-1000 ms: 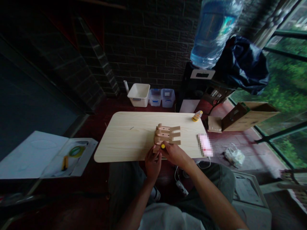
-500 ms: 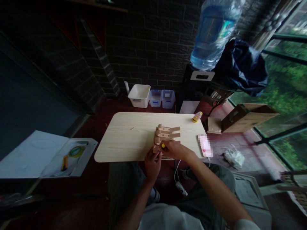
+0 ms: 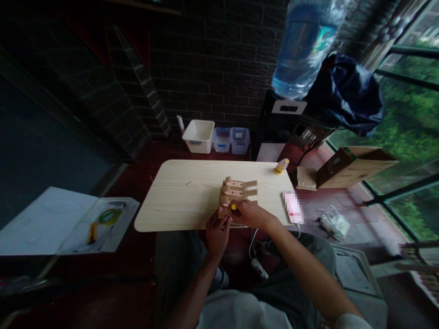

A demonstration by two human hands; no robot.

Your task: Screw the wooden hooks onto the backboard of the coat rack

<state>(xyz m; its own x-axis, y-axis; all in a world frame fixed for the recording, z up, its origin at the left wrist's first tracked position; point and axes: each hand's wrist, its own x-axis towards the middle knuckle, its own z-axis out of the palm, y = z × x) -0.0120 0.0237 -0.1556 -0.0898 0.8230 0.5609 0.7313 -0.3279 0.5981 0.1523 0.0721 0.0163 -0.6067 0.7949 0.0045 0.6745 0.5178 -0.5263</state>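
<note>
On the near side of the light wooden table (image 3: 178, 196) sits a brown wooden assembly (image 3: 236, 186), with several slats sticking out to the right, rounded pieces on its left and small dark dots along the slats. My left hand (image 3: 218, 228) is closed, its fingertips gripping the near left corner of the assembly. Over that same corner, my right hand (image 3: 248, 213) is closed around a small tool with a round yellow end (image 3: 233, 207). The rest of the tool is hidden by the fingers, so its kind does not show.
A small yellow-capped bottle (image 3: 281, 166) stands at the table's far right corner, and a pink phone-like object (image 3: 292, 208) with a cable lies by the right edge. A thin short piece (image 3: 188, 183) rests on the left half. An open white case (image 3: 113, 224) is at left.
Both hands stay on the near corner of the assembly, with hardly any movement. The view has shifted very slightly.
</note>
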